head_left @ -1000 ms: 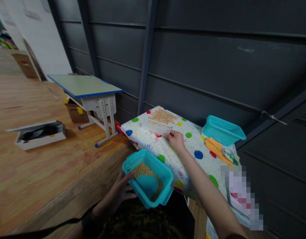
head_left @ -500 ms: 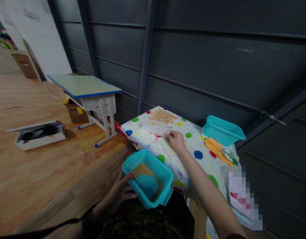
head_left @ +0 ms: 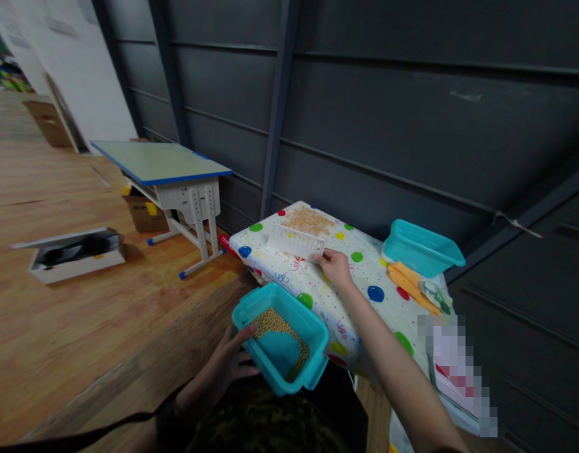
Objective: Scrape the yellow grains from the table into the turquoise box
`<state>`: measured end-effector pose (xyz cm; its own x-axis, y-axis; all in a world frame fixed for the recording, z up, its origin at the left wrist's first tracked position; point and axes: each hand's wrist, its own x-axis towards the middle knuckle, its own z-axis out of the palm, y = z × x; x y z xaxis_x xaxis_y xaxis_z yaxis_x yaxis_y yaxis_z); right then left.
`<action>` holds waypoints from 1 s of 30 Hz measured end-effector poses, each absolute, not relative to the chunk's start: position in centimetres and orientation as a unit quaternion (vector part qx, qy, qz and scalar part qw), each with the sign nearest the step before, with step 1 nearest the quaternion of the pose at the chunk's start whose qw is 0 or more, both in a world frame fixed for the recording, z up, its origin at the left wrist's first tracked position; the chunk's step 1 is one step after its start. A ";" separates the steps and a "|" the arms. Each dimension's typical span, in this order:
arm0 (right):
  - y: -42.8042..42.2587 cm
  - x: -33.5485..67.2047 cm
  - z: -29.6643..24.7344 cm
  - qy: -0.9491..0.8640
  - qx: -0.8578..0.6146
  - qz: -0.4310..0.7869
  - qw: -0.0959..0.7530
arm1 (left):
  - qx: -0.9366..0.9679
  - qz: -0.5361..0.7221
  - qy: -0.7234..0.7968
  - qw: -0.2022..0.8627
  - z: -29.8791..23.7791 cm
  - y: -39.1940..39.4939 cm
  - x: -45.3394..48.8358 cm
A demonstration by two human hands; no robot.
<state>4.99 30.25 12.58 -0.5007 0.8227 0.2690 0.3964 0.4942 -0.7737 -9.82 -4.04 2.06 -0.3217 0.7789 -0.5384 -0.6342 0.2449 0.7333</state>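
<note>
My left hand point(head_left: 226, 371) grips the near left side of a teal plastic tub point(head_left: 282, 336), held below the table's front edge; yellow beans line its bottom. My right hand point(head_left: 334, 265) reaches over the polka-dot tablecloth point(head_left: 317, 283) and is closed on the right end of a white slotted scraper point(head_left: 295, 241). The scraper stands on its long edge just in front of a pile of yellow beans point(head_left: 308, 220) near the table's far left corner.
A second teal tub point(head_left: 421, 246) sits at the table's back right, with orange cloths point(head_left: 409, 283) and a green-and-white wrapper point(head_left: 435, 296) beside it. A dark panelled wall stands behind. On the wooden floor to the left are a blue-edged desk point(head_left: 161, 163) and an open white box point(head_left: 75, 255).
The scraper and my right hand have shifted only slightly beside the bean pile. The tub and my left hand have stayed put.
</note>
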 end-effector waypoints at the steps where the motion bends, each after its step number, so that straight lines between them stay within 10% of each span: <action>1: 30.2 5.1 12.6 -0.800 -0.379 0.332 0.327 | 0.069 0.610 0.537 0.579 2.1 -4.0 -9.8; 30: 30.6 6.0 12.5 -0.808 -0.369 0.322 0.327 | 0.079 0.609 0.521 0.593 3.0 -4.6 -9.5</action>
